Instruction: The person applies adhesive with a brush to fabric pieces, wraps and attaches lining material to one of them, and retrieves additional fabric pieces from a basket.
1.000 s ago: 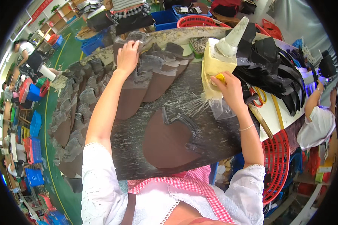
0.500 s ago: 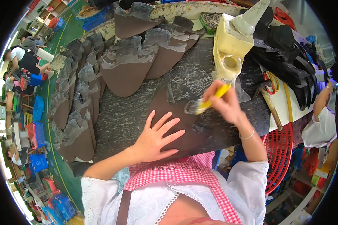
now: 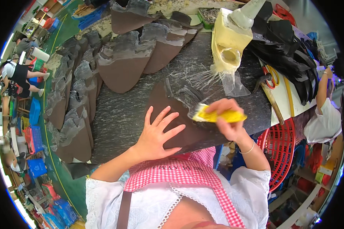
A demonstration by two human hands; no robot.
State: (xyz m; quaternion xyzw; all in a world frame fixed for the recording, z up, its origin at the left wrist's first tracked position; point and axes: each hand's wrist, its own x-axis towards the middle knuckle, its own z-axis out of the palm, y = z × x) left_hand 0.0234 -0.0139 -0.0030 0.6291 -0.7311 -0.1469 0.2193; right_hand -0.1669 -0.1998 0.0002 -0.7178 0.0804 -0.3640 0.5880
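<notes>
My left hand (image 3: 159, 133) lies with spread fingers on a dark brown cut piece (image 3: 187, 131), pressing it against the dark speckled work board (image 3: 118, 122). My right hand (image 3: 229, 118) grips a yellow-handled brush (image 3: 218, 115). Its bristles touch the notched upper edge of the piece, where a wet, shiny smear shows. Beyond the brush stands a cream glue bottle (image 3: 233, 42) with a round side opening and a pale cone on top. Strings of glue and a clear film spread from its mouth over the board.
Coated brown pieces (image 3: 126, 68) overlap at the back and left. Black pieces (image 3: 283, 57) are heaped at the right, near a hammer (image 3: 271, 99) and orange-handled scissors (image 3: 269, 78). A red basket (image 3: 279, 152) stands below the board's right edge. Co-workers (image 3: 321, 118) are at both sides.
My right hand has swung the brush down and slightly left along the notched edge, its handle now lying nearly level. My left hand stays on the piece. The smear along the edge is longer.
</notes>
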